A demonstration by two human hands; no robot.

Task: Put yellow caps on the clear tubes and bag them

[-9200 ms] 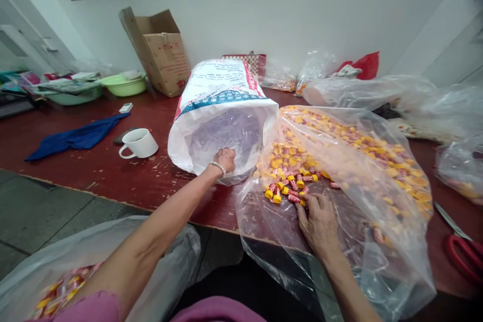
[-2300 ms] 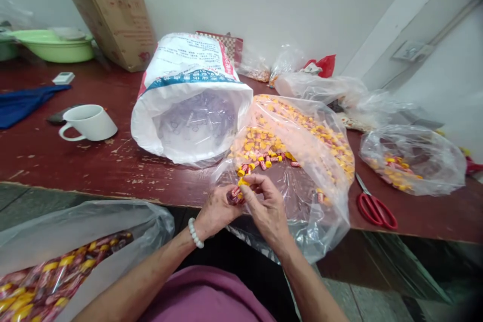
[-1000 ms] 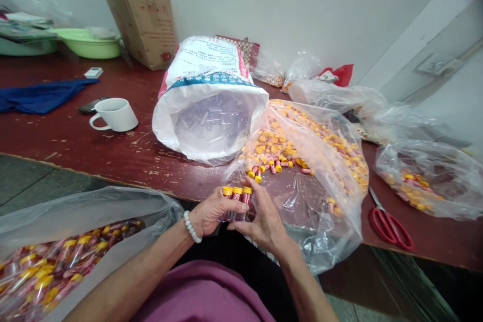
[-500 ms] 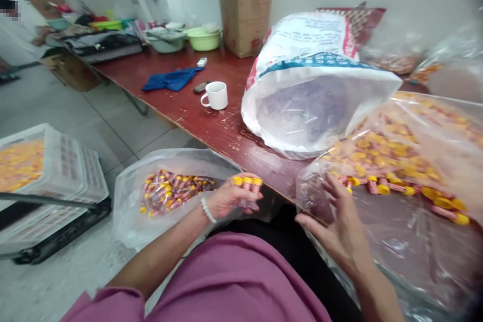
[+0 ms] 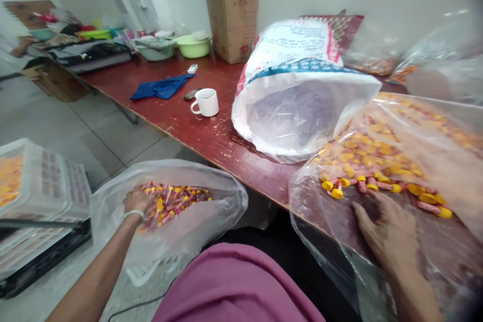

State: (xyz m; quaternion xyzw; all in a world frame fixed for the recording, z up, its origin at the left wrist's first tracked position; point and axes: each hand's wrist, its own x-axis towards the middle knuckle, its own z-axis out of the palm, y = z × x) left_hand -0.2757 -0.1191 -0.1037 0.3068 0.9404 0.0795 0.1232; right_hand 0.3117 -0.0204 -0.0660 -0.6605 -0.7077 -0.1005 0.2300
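Observation:
My left hand [image 5: 138,202], with a pale bead bracelet, reaches into a clear plastic bag [image 5: 226,201] below the table's edge. It is at the left side of a heap of small pink tubes with yellow caps [image 5: 177,201]; its fingertips are smeared and partly hidden. On the right, my right hand [image 5: 392,226] is inside a large clear bag [image 5: 332,236] lying on the table, thumb and fingers apart, close to a row of similar capped tubes [image 5: 381,185]. Nothing shows between its fingers.
On the red table [image 5: 151,115] are a white sack [image 5: 302,73] of clear plastic pieces, a white mug [image 5: 207,102], a blue cloth [image 5: 162,87], basins [image 5: 193,46] and a tall carton [image 5: 236,20]. White crates [image 5: 49,191] stand on the floor at left.
My left hand has moved left and down into the floor-side bag; the yellow-capped tubes it held no longer show in it. My right hand has moved right, to the tubes. The view has shifted slightly.

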